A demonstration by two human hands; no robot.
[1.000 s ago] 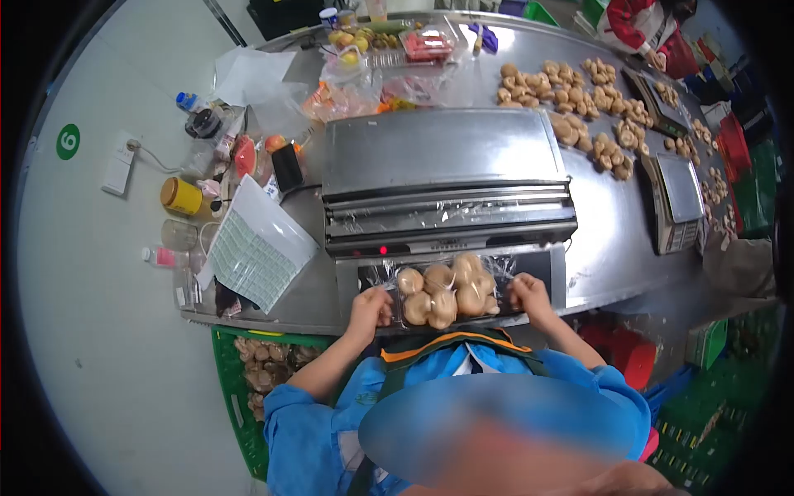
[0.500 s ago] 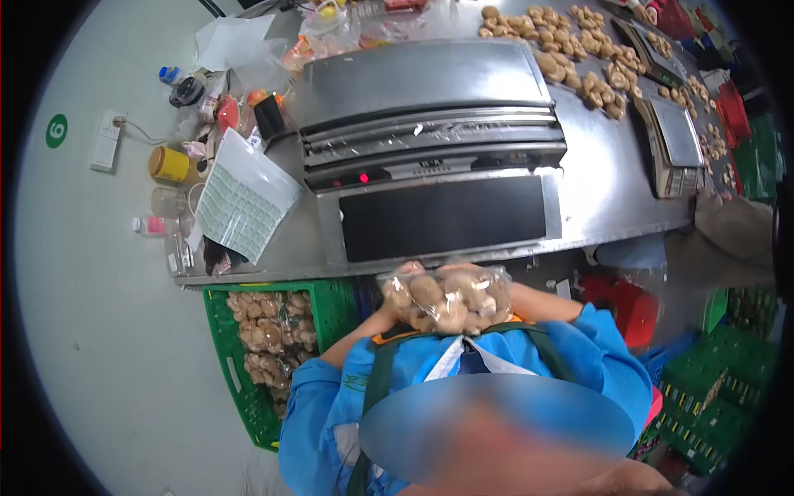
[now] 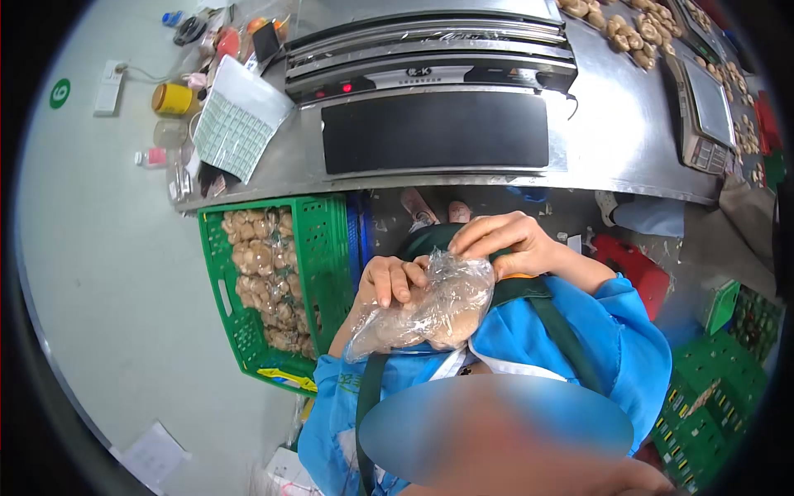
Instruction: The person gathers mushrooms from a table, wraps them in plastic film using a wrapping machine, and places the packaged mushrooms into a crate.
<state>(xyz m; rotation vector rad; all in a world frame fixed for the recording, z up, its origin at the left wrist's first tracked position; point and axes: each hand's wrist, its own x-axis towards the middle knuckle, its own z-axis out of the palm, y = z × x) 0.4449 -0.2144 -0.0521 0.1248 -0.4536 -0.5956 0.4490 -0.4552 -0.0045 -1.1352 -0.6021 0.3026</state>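
Note:
A clear plastic bag of mushrooms (image 3: 447,310) is held up against my chest, its film crumpled and glossy. My left hand (image 3: 390,285) grips the bag's left side with its fingers curled over the film. On the upper right, my right hand (image 3: 514,241) has its fingers closed on the gathered film at the bag's top edge. Past the table edge lies a sealing machine (image 3: 430,78) with a lit red light and a black flat pad (image 3: 434,132) in front. The mushrooms are partly hidden by folds and fingers.
Left of me, a green crate (image 3: 322,273) holds several bagged mushrooms (image 3: 265,273). On the steel table (image 3: 616,165) are a weighing scale (image 3: 703,116), loose mushrooms (image 3: 641,33) and a green-lined sheet (image 3: 240,124). A person's grey sleeve (image 3: 744,223) shows at right, near a red container (image 3: 633,273).
The bag has turned in my hands, and its crumpled film now faces up. My right hand has come over the top of the bag. The view has tilted down toward my body.

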